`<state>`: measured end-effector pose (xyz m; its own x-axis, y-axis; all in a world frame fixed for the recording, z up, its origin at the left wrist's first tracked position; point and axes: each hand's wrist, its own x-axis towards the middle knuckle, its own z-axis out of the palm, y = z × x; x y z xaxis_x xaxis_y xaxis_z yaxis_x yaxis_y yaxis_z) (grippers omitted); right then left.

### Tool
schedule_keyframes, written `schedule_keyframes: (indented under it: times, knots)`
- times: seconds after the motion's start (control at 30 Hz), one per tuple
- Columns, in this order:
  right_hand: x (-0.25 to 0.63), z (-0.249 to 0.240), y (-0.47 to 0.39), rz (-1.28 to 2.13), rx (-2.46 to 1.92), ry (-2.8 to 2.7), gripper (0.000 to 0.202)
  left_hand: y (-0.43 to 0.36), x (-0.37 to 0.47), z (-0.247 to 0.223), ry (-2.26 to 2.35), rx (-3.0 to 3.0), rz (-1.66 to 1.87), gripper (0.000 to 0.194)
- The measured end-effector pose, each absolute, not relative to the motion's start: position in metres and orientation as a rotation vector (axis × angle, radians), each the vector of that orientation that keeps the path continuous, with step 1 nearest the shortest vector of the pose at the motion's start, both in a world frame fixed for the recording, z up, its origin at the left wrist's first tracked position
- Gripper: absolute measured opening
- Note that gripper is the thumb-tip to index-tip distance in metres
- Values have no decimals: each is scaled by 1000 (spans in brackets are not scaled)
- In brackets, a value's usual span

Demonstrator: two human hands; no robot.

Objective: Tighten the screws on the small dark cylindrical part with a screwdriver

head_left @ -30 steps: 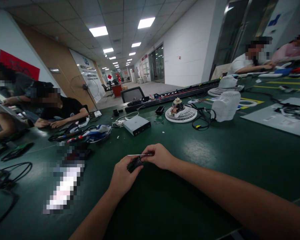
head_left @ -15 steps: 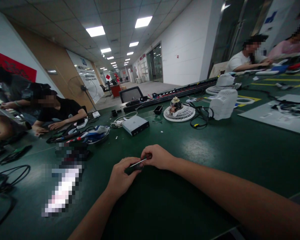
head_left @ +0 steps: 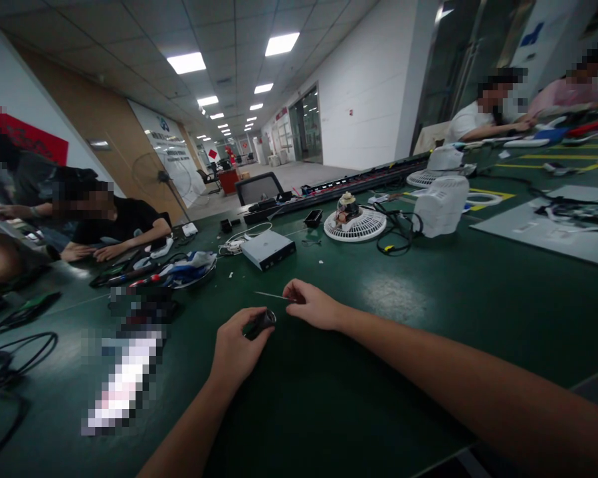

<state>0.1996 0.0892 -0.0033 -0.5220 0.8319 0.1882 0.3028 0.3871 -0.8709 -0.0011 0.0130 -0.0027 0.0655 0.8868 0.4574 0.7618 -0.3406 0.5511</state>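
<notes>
Across the green tabletop (head_left: pixel 323 405), beyond my hands, sit a white fan grille (head_left: pixel 371 228) and, nearer, a grey drive box (head_left: pixel 269 248), both well clear of my elbows' room to move. Just above the near part of the surface, my left hand (head_left: pixel 236 342) has its grip curled firmly round a small dark cylinder (head_left: pixel 264 321), thumb below and fingers over, its ringed end bare and facing my other side. My right hand (head_left: pixel 313 305) has its grip pinched small on the handle end of a thin tool (head_left: pixel 273 295), whose shaft points left, above the cylinder and apart from it. To work well, I'd judge, I should keep the cylinder steady, leave that rim uncovered, and guide the slim shaft lightly rather than force it; its tip could slip towards my left fingers.
</notes>
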Motion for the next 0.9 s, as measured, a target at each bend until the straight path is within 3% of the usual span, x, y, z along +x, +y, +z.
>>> schedule_keyframes:
  times: [0.13,0.27,0.6,0.9]
  knots:
    - [208,-1,95,866,-958,-2095,13,17,-7,-3,1937,2003,1158,33]
    - [216,7,96,652,-895,-2264,19,17,-11,-2,2058,1911,1155,34]
    - [219,8,92,250,-843,-2295,21,18,-11,-7,1841,2096,1133,33]
    - [220,17,86,462,-714,-2227,15,15,-8,-6,1760,2172,1112,29]
